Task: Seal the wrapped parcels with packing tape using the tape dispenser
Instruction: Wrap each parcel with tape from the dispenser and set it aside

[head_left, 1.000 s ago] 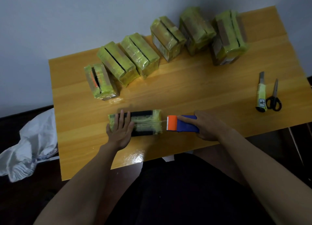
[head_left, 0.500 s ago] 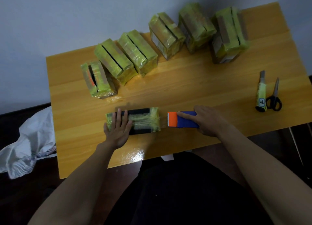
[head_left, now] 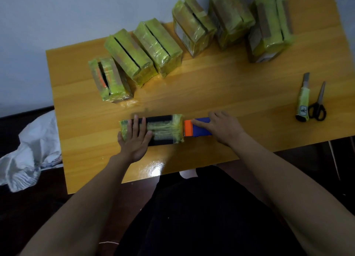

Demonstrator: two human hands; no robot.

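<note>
A dark flat parcel (head_left: 163,129) with yellowish tape over its ends lies near the front of the wooden table (head_left: 221,86). My left hand (head_left: 135,140) rests flat on the parcel's left end, fingers straight. My right hand (head_left: 221,128) grips the blue and orange tape dispenser (head_left: 197,128), forefinger stretched along its top. The dispenser's orange end touches the parcel's right end. Several taped parcels (head_left: 157,44) stand in a row along the back of the table.
A yellow utility knife (head_left: 303,100) and black scissors (head_left: 318,104) lie at the table's right side. A white crumpled bag (head_left: 28,150) sits on the floor to the left. A pale wall rises behind the table.
The dispenser has moved left until its orange end meets the parcel's right end. My left hand stays pressed on the parcel.
</note>
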